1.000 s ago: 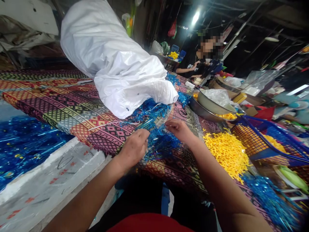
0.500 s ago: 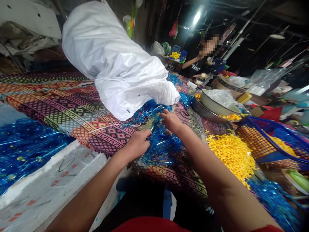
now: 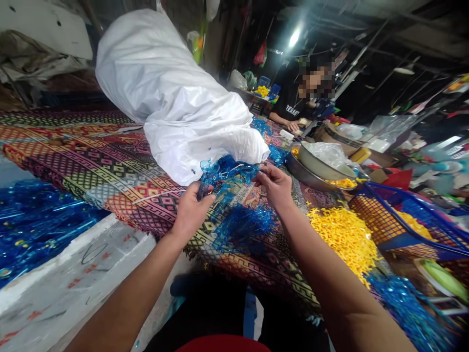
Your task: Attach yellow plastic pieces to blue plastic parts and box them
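Note:
My left hand (image 3: 194, 205) is closed around a translucent blue plastic piece (image 3: 207, 168), part of which sticks up past the fingers; a darker part lies under the thumb. To its right, the fingertips of my right hand (image 3: 275, 183) pinch together at the edge of thin blue plastic pieces (image 3: 238, 170); what exactly lies between them is partly hidden. These pieces spill from the mouth of a big white sack (image 3: 183, 107) lying on its side. Closer to me, below both hands, a loose heap of blue plastic bits (image 3: 244, 225) rests on the patterned mat (image 3: 120, 166).
Yellow plastic bits (image 3: 340, 239) are heaped at right, beside a blue basket (image 3: 406, 230) and metal bowls (image 3: 311, 173). More blue pieces (image 3: 36, 225) lie at left behind a white foam edge (image 3: 95, 274). Across the mat sits another person (image 3: 293, 105).
My hands have moved apart, the left one leftward and up, the right one slightly right. The blue piece in my left hand now shows upright. The other person's raised arm has come down.

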### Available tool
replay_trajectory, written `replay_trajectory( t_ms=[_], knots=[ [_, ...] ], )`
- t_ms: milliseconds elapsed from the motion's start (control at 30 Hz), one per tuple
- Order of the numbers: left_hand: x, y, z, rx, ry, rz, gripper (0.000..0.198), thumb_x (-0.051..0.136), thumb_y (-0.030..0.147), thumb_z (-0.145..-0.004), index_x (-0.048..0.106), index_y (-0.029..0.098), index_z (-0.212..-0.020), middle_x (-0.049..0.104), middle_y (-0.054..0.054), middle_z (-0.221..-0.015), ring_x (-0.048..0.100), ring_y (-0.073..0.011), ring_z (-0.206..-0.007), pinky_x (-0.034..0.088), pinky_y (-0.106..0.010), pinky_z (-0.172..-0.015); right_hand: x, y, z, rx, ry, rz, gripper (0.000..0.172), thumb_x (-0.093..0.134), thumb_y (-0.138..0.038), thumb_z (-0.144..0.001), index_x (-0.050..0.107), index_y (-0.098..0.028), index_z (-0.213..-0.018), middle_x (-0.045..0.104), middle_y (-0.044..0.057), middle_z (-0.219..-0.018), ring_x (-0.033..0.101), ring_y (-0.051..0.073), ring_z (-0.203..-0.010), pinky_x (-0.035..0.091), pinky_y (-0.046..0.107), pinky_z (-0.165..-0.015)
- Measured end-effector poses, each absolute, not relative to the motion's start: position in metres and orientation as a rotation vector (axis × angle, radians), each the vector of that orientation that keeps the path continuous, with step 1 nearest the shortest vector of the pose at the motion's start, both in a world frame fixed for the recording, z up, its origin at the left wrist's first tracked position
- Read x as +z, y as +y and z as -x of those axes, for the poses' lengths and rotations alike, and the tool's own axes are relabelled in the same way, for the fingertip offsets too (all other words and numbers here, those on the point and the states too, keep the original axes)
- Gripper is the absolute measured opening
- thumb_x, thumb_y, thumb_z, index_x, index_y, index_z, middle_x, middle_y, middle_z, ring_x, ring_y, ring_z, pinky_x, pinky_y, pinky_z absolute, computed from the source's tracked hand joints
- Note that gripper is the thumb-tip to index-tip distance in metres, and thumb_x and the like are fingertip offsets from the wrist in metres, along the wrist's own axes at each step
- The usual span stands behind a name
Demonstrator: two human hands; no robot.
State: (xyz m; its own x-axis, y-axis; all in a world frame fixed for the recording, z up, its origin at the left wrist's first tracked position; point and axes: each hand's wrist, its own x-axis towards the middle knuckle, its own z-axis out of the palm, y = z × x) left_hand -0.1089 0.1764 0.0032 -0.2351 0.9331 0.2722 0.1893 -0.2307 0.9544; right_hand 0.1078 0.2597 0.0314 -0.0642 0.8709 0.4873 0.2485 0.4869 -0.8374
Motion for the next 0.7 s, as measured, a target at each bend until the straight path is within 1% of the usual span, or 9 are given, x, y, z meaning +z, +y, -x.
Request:
replay_trajectory(
  t_ms=[133, 267, 367, 433, 467, 533, 567, 633, 700],
  knots=[
    [0.008, 0.178, 0.104, 1.485, 1.352, -1.512, 0.025, 0.057, 0.027, -0.074, 0.058, 0.014, -0.095, 0.065, -0.004, -0.091, 0.059, -0.0179, -0.084, 0.046, -0.031, -0.079, 0.047, 0.242, -0.093, 1.084, -1.316, 0.860, 0.016, 0.066, -0.029, -0.071, 0.056, -0.018, -0.066, 0.057, -0.003, -0.049, 0.056, 0.012, -0.045, 0.043, 0.023, -0.045],
    [0.019, 0.176, 0.098, 1.468, 1.314, -1.685, 0.023, 0.057, 0.025, -0.074, 0.059, 0.016, -0.095, 0.064, -0.005, -0.095, 0.058, -0.0187, -0.087, 0.045, -0.031, -0.081, 0.054, 0.227, -0.077, 1.403, -1.199, 0.788, 0.021, 0.070, -0.030, -0.068, 0.054, -0.017, -0.064, 0.059, -0.001, -0.048, 0.058, 0.013, -0.046, 0.042, 0.023, -0.043],
    [0.025, 0.175, 0.094, 1.443, 1.276, -1.753, 0.024, 0.058, 0.021, -0.071, 0.058, 0.017, -0.094, 0.063, -0.005, -0.095, 0.058, -0.0190, -0.088, 0.044, -0.031, -0.082, 0.055, 0.220, -0.065, 1.534, -1.190, 0.766, 0.025, 0.073, -0.033, -0.064, 0.053, -0.018, -0.065, 0.058, -0.002, -0.050, 0.060, 0.015, -0.048, 0.043, 0.024, -0.043],
    [0.024, 0.176, 0.094, 1.421, 1.265, -1.693, 0.022, 0.059, 0.020, -0.069, 0.058, 0.017, -0.091, 0.063, -0.003, -0.087, 0.059, -0.0176, -0.079, 0.046, -0.029, -0.075, 0.055, 0.221, -0.059, 1.520, -1.293, 0.776, 0.024, 0.068, -0.038, -0.069, 0.054, -0.019, -0.069, 0.057, -0.002, -0.051, 0.059, 0.015, -0.049, 0.043, 0.025, -0.044],
    [0.021, 0.177, 0.095, 1.430, 1.271, -1.617, 0.020, 0.060, 0.020, -0.068, 0.057, 0.017, -0.088, 0.063, -0.002, -0.081, 0.059, -0.0163, -0.072, 0.047, -0.028, -0.070, 0.054, 0.224, -0.056, 1.454, -1.397, 0.805, 0.023, 0.063, -0.041, -0.074, 0.056, -0.019, -0.072, 0.058, -0.001, -0.054, 0.059, 0.015, -0.051, 0.044, 0.026, -0.046],
    [0.014, 0.180, 0.100, 1.497, 1.285, -1.394, 0.016, 0.059, 0.021, -0.068, 0.054, 0.018, -0.083, 0.060, 0.001, -0.071, 0.058, -0.0137, -0.060, 0.047, -0.025, -0.058, 0.050, 0.233, -0.054, 1.165, -1.705, 0.890, 0.023, 0.053, -0.039, -0.081, 0.060, -0.018, -0.077, 0.062, 0.002, -0.063, 0.060, 0.016, -0.061, 0.046, 0.029, -0.055],
    [0.010, 0.181, 0.103, 1.549, 1.289, -1.266, 0.016, 0.059, 0.022, -0.068, 0.053, 0.018, -0.081, 0.059, 0.002, -0.067, 0.057, -0.0126, -0.055, 0.046, -0.024, -0.054, 0.046, 0.237, -0.054, 0.963, -1.895, 0.922, 0.022, 0.050, -0.035, -0.083, 0.062, -0.017, -0.080, 0.064, 0.005, -0.071, 0.061, 0.017, -0.069, 0.047, 0.030, -0.063],
    [0.002, 0.181, 0.108, 1.641, 1.279, -1.048, 0.019, 0.060, 0.025, -0.067, 0.050, 0.019, -0.082, 0.057, 0.004, -0.063, 0.055, -0.0114, -0.048, 0.045, -0.023, -0.047, 0.037, 0.245, -0.056, 0.537, -2.279, 0.947, 0.019, 0.048, -0.025, -0.084, 0.065, -0.017, -0.088, 0.066, 0.009, -0.090, 0.058, 0.020, -0.088, 0.044, 0.034, -0.077],
    [-0.004, 0.178, 0.111, 1.684, 1.255, -0.923, 0.022, 0.061, 0.026, -0.066, 0.049, 0.018, -0.082, 0.056, 0.005, -0.061, 0.055, -0.0109, -0.045, 0.045, -0.022, -0.045, 0.029, 0.248, -0.061, 0.207, -2.600, 0.959, 0.023, 0.046, -0.017, -0.084, 0.064, -0.019, -0.098, 0.065, 0.009, -0.101, 0.053, 0.022, -0.100, 0.039, 0.036, -0.082]
  ],
)
